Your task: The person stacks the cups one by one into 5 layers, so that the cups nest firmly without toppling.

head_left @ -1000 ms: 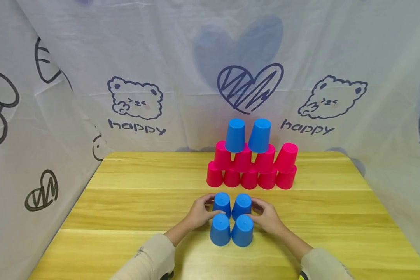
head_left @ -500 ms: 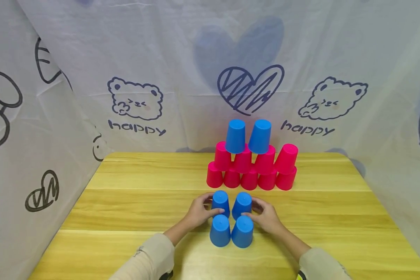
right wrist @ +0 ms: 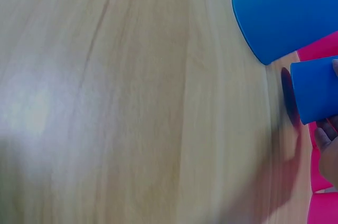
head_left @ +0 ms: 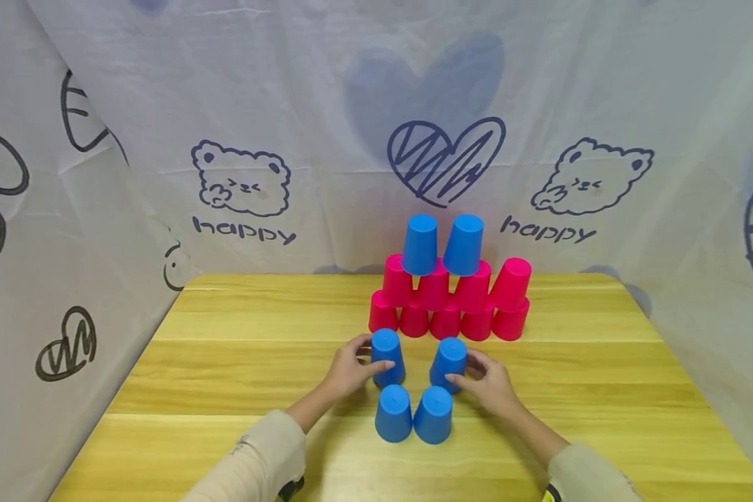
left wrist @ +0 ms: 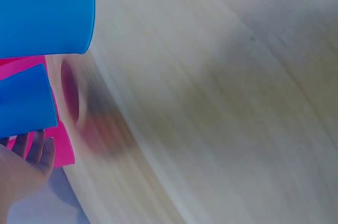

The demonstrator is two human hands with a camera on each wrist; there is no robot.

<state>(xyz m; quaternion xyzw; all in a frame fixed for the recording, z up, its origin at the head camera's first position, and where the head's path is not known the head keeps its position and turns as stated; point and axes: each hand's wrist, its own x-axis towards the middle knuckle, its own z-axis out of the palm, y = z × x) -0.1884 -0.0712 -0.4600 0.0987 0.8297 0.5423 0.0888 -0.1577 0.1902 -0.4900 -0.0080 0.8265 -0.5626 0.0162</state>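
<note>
I log: left hand (head_left: 349,371), gripping one blue cup (head_left: 385,348); right hand (head_left: 494,387), gripping a second cup (head_left: 449,359); hazard: overreaching forward could topple the stacked cups (head_left: 434,289).

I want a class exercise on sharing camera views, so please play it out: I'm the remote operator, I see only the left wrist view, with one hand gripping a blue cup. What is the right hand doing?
Observer: The right hand grips a blue cup as well.
Operator: I catch bits of the pink cups. How are they arranged?
Observer: The head view shows two rows, four standing on five.
Operator: Is anything on top of them?
Observer: Yes, two upside-down blue cups stand side by side on the upper pink row.
</note>
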